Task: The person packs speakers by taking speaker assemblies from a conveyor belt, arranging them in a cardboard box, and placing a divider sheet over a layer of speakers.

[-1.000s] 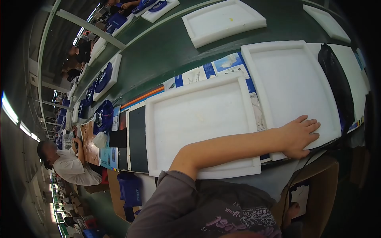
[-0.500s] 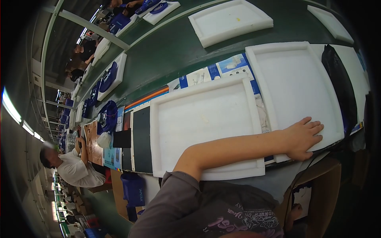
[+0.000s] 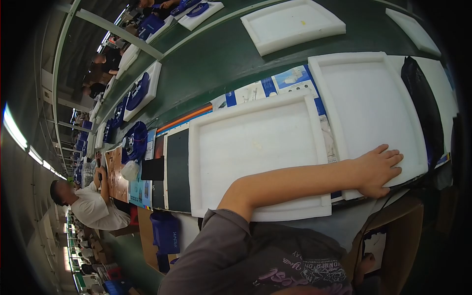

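As I read the head view, my left hand (image 3: 379, 172) lies palm down over the front rim of the right tray (image 3: 368, 93), fingers spread apart, clamped on nothing. Its forearm crosses over the left tray (image 3: 255, 132); can't tell if it touches. Both trays are white, shallow and raised-rimmed, side by side, with printed sheets (image 3: 295, 81) showing between and behind them.

My right hand (image 3: 365, 265) is low in view at an open box (image 3: 407, 236), near a white sheet (image 3: 376, 248). It's dim and partly hidden, so I can't tell whether those fingers are apart or together.

Right of the right tray I have a black bag (image 3: 422, 105). Left of the left tray: dark panel (image 3: 177, 167), black pad (image 3: 153, 169), white bag (image 3: 130, 170), blue unit (image 3: 135, 138).

On the green tabletop (image 3: 206, 64) behind, a 3rd tray (image 3: 295, 24) sits apart from those 2, yellow spot inside. At far left, 1 co-worker (image 3: 98, 209) in a light top faces a brown board (image 3: 117, 174).
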A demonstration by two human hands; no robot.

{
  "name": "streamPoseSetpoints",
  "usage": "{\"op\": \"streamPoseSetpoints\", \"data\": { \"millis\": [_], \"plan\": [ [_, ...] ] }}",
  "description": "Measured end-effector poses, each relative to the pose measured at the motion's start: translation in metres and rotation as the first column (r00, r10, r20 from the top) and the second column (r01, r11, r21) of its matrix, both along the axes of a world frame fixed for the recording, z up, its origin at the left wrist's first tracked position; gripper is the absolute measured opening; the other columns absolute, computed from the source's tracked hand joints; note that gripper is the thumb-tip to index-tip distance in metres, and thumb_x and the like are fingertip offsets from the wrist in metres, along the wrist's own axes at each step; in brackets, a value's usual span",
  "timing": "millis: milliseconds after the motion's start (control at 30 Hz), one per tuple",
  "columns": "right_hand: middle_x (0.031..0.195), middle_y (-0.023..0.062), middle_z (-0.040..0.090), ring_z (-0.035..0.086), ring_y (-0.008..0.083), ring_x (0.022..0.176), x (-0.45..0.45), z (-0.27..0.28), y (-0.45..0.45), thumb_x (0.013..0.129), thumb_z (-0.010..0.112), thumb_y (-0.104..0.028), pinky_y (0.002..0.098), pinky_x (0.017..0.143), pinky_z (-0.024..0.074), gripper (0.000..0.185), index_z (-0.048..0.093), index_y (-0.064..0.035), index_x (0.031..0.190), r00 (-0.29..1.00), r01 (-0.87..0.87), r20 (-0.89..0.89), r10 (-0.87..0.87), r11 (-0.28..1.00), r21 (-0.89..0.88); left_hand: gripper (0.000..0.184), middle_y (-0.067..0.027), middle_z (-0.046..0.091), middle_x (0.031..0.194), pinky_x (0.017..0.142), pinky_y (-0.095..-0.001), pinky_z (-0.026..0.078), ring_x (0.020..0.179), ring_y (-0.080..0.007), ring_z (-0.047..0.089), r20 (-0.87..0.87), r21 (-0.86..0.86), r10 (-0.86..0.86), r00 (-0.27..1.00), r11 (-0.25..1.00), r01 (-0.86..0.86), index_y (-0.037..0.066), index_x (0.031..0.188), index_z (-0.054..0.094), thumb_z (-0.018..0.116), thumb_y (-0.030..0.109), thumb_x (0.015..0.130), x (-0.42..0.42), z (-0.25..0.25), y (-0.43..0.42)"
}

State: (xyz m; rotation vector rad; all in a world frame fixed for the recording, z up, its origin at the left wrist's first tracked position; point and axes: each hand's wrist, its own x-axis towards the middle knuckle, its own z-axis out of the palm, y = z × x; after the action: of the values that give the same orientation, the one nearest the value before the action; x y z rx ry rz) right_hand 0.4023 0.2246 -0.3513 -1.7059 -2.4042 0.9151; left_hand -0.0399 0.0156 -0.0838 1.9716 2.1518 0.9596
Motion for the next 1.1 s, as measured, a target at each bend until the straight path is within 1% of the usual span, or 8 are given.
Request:
{"op": "streamPoseSetpoints", "data": {
  "millis": [100,200,300,700,800,900,1000,1100],
  "plan": [
    [0.059,0.013,0.051,0.048,0.0228,0.054,0.0,-0.006,0.001,0.088,0.048,-0.02,0.0423,0.055,0.0376,0.033,0.058,0.0041,0.068,0.999,0.043,-0.03,-0.043,0.999,-0.008,0.058,-0.0271,0.039,0.143,0.115,-0.0518,0.023,0.138,-0.0371,0.033,-0.003,0.006,0.002,1.0,1.0,-0.002,-0.003,0.127,0.053,0.061,0.032,0.08,0.0,-0.001,0.0],
    [0.058,0.0125,0.05,0.047,0.023,0.053,0.005,-0.014,0.002,0.088,0.047,-0.02,0.0424,0.054,0.0367,0.033,0.057,0.0032,0.067,0.998,0.02,-0.062,-0.017,0.998,0.055,0.058,-0.0271,0.039,0.143,0.115,-0.0518,0.023,0.138,-0.0372,0.034,-0.001,0.005,0.002,1.0,1.0,-0.002,-0.003,0.126,0.053,0.061,0.032,0.08,0.0,-0.002,0.0],
    [0.058,0.0121,0.049,0.047,0.0229,0.053,0.007,-0.012,0.001,0.088,0.047,-0.021,0.0426,0.054,0.0365,0.033,0.056,0.0032,0.067,0.994,0.022,-0.111,-0.021,1.0,0.008,0.058,-0.0271,0.039,0.143,0.115,-0.0518,0.023,0.138,-0.0371,0.033,-0.001,0.003,-0.002,1.0,1.0,0.002,-0.003,0.126,0.053,0.061,0.032,0.08,0.0,-0.001,0.0],
    [0.057,0.0106,0.046,0.042,0.02,0.053,0.009,-0.016,0.006,0.088,0.048,-0.02,0.041,0.054,0.0347,0.033,0.053,0.004,0.066,0.998,0.005,-0.061,-0.004,1.0,0.011,0.057,-0.0273,0.038,0.144,0.115,-0.0522,0.022,0.139,-0.037,0.033,0.001,-0.014,-0.002,1.0,1.0,0.002,-0.003,0.126,0.053,0.061,0.032,0.081,0.0,0.003,-0.001],
    [0.058,0.0112,0.047,0.043,0.0208,0.053,0.004,-0.014,-0.002,0.089,0.048,-0.02,0.0414,0.054,0.0349,0.033,0.054,0.0043,0.067,0.993,0.032,-0.116,-0.024,0.997,0.069,0.057,-0.0273,0.038,0.144,0.115,-0.0523,0.022,0.139,-0.037,0.033,0.0,-0.028,-0.004,1.0,1.0,0.005,-0.003,0.126,0.053,0.061,0.032,0.082,-0.002,0.004,-0.002],
    [0.059,0.0132,0.05,0.046,0.0232,0.052,0.012,-0.019,0.005,0.089,0.047,-0.021,0.0427,0.055,0.0366,0.034,0.056,0.005,0.068,0.994,0.02,-0.106,-0.021,1.0,-0.013,0.057,-0.0273,0.037,0.145,0.115,-0.0522,0.022,0.139,-0.0371,0.033,0.01,-0.03,-0.006,1.0,1.0,0.006,-0.003,0.127,0.052,0.061,0.032,0.082,0.0,0.003,-0.001],
    [0.059,0.0141,0.052,0.048,0.0248,0.052,0.011,-0.021,0.005,0.089,0.046,-0.021,0.0433,0.056,0.0376,0.036,0.057,0.0052,0.069,0.998,0.002,-0.066,0.002,0.998,0.058,0.057,-0.0273,0.037,0.145,0.115,-0.0521,0.022,0.139,-0.0372,0.032,0.011,-0.031,-0.006,1.0,1.0,0.006,-0.003,0.127,0.052,0.06,0.032,0.082,-0.001,0.004,-0.001],
    [0.058,0.0141,0.053,0.049,0.0249,0.052,0.006,-0.015,0.001,0.09,0.045,-0.022,0.0433,0.055,0.0376,0.036,0.057,0.005,0.068,0.997,0.028,-0.075,-0.025,0.999,0.039,0.057,-0.0273,0.037,0.145,0.116,-0.0521,0.022,0.139,-0.0373,0.032,0.015,-0.037,-0.005,1.0,0.999,0.006,-0.003,0.127,0.052,0.06,0.031,0.082,-0.001,0.004,-0.002]
  ]
}}
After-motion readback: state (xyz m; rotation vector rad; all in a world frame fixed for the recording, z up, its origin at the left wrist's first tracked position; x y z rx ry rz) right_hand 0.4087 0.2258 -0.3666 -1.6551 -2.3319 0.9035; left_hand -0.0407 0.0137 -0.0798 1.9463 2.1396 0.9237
